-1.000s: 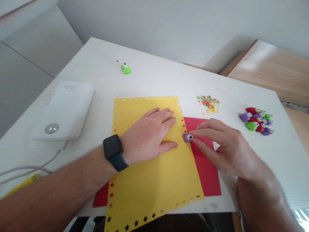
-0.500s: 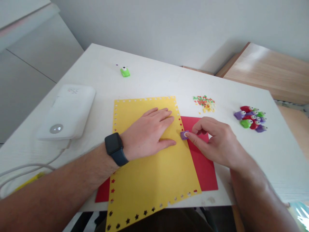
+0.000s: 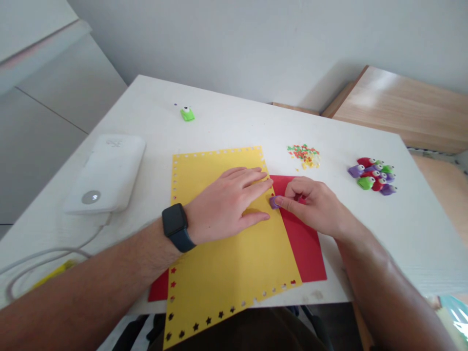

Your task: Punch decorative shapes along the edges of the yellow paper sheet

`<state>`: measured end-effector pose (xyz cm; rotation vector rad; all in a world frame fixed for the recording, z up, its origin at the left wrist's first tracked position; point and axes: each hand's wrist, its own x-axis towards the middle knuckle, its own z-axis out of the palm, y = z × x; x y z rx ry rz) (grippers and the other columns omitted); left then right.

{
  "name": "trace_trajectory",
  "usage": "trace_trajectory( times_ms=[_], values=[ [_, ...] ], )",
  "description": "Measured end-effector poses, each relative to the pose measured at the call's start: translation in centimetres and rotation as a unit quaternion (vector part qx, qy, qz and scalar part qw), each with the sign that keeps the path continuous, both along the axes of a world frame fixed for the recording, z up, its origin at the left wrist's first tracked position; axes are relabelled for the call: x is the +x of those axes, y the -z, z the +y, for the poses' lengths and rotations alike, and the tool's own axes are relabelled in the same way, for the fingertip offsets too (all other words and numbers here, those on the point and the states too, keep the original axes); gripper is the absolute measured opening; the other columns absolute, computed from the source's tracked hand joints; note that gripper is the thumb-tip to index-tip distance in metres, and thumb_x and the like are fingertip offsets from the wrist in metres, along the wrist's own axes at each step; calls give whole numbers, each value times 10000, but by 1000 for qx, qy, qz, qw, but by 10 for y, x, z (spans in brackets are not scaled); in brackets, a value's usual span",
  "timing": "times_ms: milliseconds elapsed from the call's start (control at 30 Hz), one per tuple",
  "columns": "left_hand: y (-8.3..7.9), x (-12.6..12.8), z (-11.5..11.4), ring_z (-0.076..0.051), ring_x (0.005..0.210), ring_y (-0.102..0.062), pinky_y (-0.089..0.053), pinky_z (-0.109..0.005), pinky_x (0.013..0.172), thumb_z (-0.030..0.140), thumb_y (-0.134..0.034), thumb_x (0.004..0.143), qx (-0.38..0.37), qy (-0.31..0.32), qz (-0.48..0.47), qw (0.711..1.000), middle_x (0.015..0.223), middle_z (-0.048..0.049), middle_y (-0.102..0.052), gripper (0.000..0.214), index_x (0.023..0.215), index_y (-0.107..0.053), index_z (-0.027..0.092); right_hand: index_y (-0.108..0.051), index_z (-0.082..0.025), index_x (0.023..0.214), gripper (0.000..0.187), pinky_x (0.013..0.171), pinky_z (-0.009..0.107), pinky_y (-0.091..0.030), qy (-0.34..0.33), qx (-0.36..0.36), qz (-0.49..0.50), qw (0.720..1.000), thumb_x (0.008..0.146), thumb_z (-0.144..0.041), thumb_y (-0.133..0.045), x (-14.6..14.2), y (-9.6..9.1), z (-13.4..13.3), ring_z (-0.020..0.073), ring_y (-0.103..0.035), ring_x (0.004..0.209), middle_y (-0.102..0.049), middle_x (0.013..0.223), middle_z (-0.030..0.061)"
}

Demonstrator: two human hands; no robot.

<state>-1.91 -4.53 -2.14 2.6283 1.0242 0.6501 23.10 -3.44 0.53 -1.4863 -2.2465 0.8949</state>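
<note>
My left hand (image 3: 237, 202) lies flat with fingers stretched on a yellow sheet of paper (image 3: 234, 278), whose edges carry rows of small punched shapes, some of them stars. At the sheet's right edge, a small purple craft punch (image 3: 274, 202) is gripped by my right hand (image 3: 310, 202), the thumb pressing on its top. Red paper (image 3: 303, 248) lies beneath the yellow sheet and shows on both sides. The sheet's lower left corner hangs past the table's front edge.
Small punched-out paper bits (image 3: 305, 155) are heaped behind the red paper. Several coloured craft punches (image 3: 373, 175) cluster at the right. A green punch (image 3: 187, 114) stands at the back. A white power bank (image 3: 109, 170) with a cable (image 3: 91, 239) sits at the left of the white table (image 3: 226, 119).
My right thumb now presses down flatter on the purple punch. My left fingers have slid slightly right, closer to the punch. The whole view has shifted a little.
</note>
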Motion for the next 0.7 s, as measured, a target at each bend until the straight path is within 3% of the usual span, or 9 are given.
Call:
trace_trajectory(
  times_ms=[267, 700],
  values=[
    [0, 4, -5, -319, 1385, -575, -463, -531, 1176, 408, -596, 1059, 10, 56, 5, 998, 1473, -172, -629, 433, 1428, -653, 187, -486, -207, 565, 460, 651, 306, -386, -11, -23, 14, 1000, 941, -375, -692, 0, 10, 5, 141, -503, 663, -551, 637, -21],
    [-10, 15, -11, -289, 1183, -627, -500, -508, 1084, 299, -513, 1088, -30, 43, 42, 998, 1275, -145, -675, 349, 1347, -709, 169, -467, -207, 560, 432, 672, 321, -350, -15, -15, -13, 1000, 938, -295, -658, -5, 12, 5, 143, -464, 651, -489, 616, -28]
  ],
)
